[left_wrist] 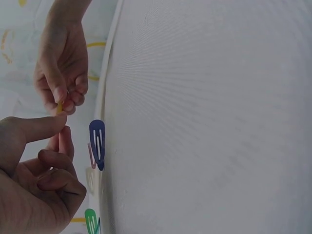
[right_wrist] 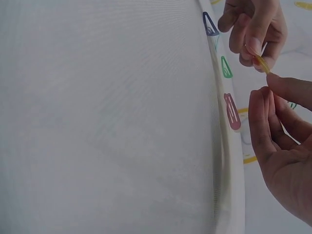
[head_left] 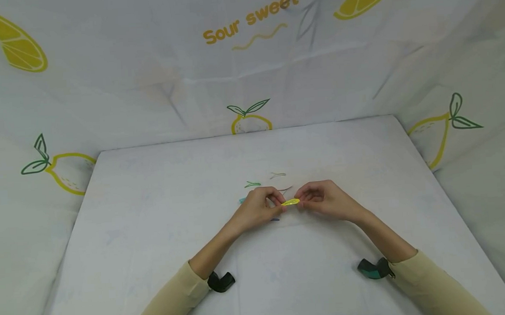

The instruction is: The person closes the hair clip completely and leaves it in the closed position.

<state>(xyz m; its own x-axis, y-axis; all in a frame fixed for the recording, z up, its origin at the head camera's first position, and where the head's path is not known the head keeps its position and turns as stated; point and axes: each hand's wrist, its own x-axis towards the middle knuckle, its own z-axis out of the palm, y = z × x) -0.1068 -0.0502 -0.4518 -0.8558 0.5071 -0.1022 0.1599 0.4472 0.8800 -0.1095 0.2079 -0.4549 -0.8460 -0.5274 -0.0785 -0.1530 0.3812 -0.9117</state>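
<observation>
A yellow snap hair clip (head_left: 291, 202) is held level above the white table, between the two hands. My left hand (head_left: 258, 207) pinches its left end between thumb and fingertips. At the other end, the thumb and fingertips of my right hand (head_left: 328, 201) pinch the clip's tip. In the right wrist view the yellow clip (right_wrist: 263, 64) spans the short gap between the hands. Beneath them lie a dark blue clip (left_wrist: 97, 145) and a dull red clip (right_wrist: 232, 111). The left hand partly covers the blue one in the head view.
Beyond the hands, a green clip (head_left: 252, 184) and a pale beige clip (head_left: 277, 175) lie on the white table (head_left: 159, 181). A teal clip (head_left: 242, 201) peeks out left of the left hand. Lemon-printed cloth (head_left: 147, 106) hangs around the table.
</observation>
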